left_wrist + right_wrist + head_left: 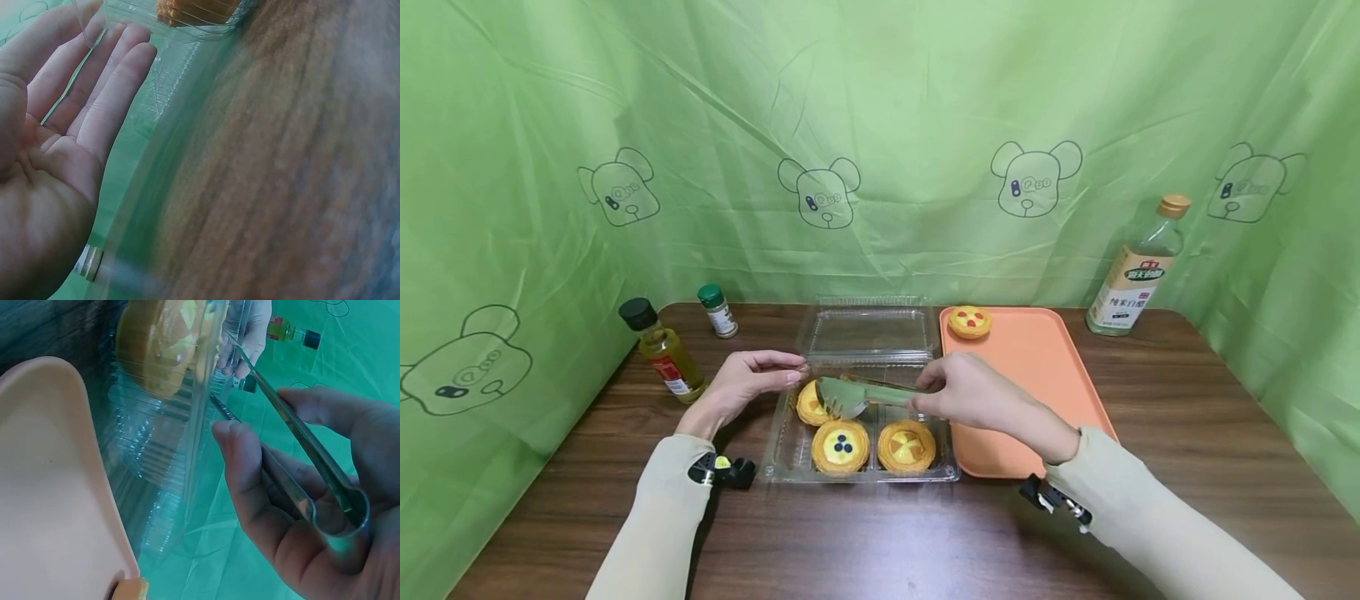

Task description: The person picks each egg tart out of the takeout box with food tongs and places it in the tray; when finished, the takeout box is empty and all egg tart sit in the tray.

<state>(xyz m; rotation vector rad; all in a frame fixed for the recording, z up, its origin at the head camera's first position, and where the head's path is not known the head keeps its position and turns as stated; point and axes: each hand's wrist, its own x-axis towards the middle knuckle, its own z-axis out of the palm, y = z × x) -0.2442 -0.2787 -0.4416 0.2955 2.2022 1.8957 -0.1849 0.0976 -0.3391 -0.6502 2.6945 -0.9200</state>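
Note:
My left hand [741, 385] pinches the left rim of a clear plastic container [917, 477] between thumb and index finger; its other fingers lie straight in the left wrist view. In my right hand [961, 387] is a pair of food tongs [887, 393], their two arms apart in the right wrist view. The tong head overlaps an egg tart [809, 405] in the left half of the container and hides part of it. In front of that one sits a tart with dark berries [841, 447]. To its right, across the divider, lies a tart with fruit wedges [906, 446].
The container's lid [868, 333] is folded back behind it. Right of it lies an orange tray [1037, 358] with a red-topped tart [970, 322] at its back left corner. An oil bottle [668, 358] and a spice jar [718, 312] stand left, a vinegar bottle [1131, 279] back right.

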